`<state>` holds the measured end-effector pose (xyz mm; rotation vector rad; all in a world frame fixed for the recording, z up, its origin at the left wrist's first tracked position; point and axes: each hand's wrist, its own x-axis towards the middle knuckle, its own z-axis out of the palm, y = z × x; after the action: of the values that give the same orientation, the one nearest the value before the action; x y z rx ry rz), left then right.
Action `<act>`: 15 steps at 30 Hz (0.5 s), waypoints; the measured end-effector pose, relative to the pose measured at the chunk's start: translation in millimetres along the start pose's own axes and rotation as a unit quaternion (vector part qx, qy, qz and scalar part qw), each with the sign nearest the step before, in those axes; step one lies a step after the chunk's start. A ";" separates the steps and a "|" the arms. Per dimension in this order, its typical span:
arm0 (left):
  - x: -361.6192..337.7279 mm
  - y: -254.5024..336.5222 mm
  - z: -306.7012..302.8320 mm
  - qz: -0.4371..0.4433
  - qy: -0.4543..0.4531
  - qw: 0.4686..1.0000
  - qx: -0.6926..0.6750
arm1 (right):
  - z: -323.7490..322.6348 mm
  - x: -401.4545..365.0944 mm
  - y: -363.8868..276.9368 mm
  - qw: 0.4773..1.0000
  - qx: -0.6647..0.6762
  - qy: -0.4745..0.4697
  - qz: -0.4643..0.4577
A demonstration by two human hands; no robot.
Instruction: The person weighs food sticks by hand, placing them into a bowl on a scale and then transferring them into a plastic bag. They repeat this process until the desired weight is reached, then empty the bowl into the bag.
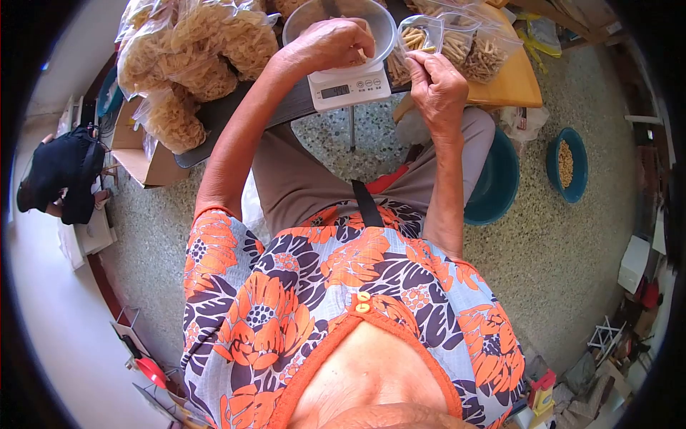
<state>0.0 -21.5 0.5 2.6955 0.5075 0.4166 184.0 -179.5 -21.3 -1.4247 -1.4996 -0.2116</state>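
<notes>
My left hand (332,44) is over a translucent plastic bowl (299,23), its fingers curled down inside the rim. Whatever those fingers hold is hidden by the hand. The bowl rests on a white digital kitchen scale (350,89) with a lit display too blurred to read. With thumb and fingers pinched, my right hand (437,86) grips the near edge of a clear plastic bag (421,36). Short tan stick-like pieces lie inside that bag. Close beside it are more clear bags of similar sticks (486,58).
Large bags of pale dried strips (204,43) are heaped on the dark table (243,107) at left. A yellow wooden surface (525,79) stands at right. Teal basins (496,189) are on the floor, one holding beige pieces (565,163). Another person (68,171) bends over at far left.
</notes>
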 end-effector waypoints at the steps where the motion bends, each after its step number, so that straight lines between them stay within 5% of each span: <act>1: -1.3 2.4 0.5 0.001 -0.002 1.000 0.005 | -0.4 -0.1 -0.1 1.000 -0.002 -0.003 0.004; 15: 3.2 7.8 -10.6 0.012 -0.040 0.993 0.109 | 0.3 2.6 -4.0 1.000 -0.018 -0.019 -0.004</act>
<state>1.5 -23.8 13.8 2.9174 0.5268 0.2721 181.1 -178.8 -17.6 -1.4589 -1.5387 -0.2192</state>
